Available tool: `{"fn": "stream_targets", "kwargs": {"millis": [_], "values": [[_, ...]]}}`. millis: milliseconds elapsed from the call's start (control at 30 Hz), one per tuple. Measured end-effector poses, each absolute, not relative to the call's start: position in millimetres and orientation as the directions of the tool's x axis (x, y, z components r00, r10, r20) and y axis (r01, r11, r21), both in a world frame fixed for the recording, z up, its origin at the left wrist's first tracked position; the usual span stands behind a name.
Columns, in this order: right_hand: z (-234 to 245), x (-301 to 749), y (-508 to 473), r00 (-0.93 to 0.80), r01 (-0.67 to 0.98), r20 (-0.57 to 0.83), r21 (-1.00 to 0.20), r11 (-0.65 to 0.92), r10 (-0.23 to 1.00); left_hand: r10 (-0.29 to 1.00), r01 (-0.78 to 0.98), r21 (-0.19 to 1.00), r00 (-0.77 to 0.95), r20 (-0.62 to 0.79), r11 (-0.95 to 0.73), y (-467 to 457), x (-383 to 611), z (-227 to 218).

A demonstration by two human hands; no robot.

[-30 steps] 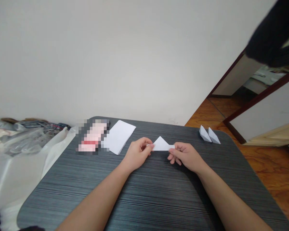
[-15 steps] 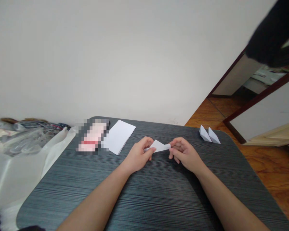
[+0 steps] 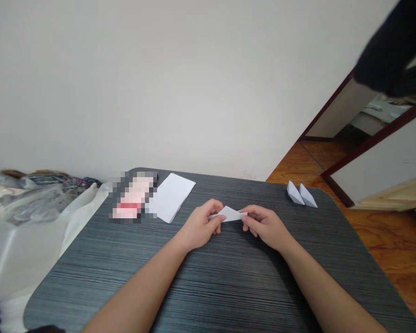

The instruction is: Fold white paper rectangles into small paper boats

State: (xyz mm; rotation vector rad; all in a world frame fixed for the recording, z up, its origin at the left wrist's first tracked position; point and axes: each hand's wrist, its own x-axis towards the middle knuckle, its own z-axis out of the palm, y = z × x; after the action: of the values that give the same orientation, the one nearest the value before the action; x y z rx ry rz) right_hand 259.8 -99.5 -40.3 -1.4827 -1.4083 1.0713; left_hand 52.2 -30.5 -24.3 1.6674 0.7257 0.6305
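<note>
A small folded white paper piece [image 3: 229, 214] is held just above the dark striped table [image 3: 208, 286], near its middle. My left hand [image 3: 200, 226] pinches its left end, fingers closed. My right hand [image 3: 265, 225] pinches its right end, fingers curled. The paper lies nearly flat, tilted away from me, between both hands.
A stack of white sheets [image 3: 171, 196] lies at the back left beside a blurred pink item [image 3: 133, 196]. Two folded white paper pieces [image 3: 301, 194] stand at the back right corner. Plastic bags and cloth [image 3: 34, 208] lie left of the table. Wooden floor and a doorway are at the right.
The folded paper stood up as a triangle a second ago; it is now tipped flatter and lower. Both hands have closed in slightly towards each other.
</note>
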Motion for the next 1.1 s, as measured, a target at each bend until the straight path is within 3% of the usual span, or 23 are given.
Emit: {"fn": "stream_targets", "kwargs": {"millis": [233, 433, 633, 833, 1100], "values": [[-31.4, 254.2, -98.8, -0.048, 0.367, 0.056, -0.928, 0.069, 0.997, 0.65, 0.194, 0.908, 0.753, 0.106, -0.372, -31.2, 51.7, -11.9], [-29.2, 249.5, -98.3, -0.092, 0.367, 0.03, -0.928, 0.061, 0.995, 0.668, 0.26, 0.931, 0.744, -0.023, -0.258, -31.3, 49.2, -14.4], [-35.5, 246.7, -99.7, 0.074, 0.244, 0.081, -0.968, 0.06, 0.994, 0.722, 0.285, 0.938, 0.689, -0.058, -0.196, -30.9, 48.8, -16.6], [-33.8, 253.2, -100.7, -0.015, 0.498, 0.267, -0.834, 0.239, 0.964, 0.756, 0.283, 0.946, 0.651, -0.069, -0.157, -30.5, 50.3, -16.9], [-36.5, 256.6, -99.1, -0.077, 0.559, 0.295, -0.778, 0.286, 0.952, 0.755, 0.285, 0.929, 0.656, -0.011, -0.234, -29.9, 50.6, -15.1]]}}
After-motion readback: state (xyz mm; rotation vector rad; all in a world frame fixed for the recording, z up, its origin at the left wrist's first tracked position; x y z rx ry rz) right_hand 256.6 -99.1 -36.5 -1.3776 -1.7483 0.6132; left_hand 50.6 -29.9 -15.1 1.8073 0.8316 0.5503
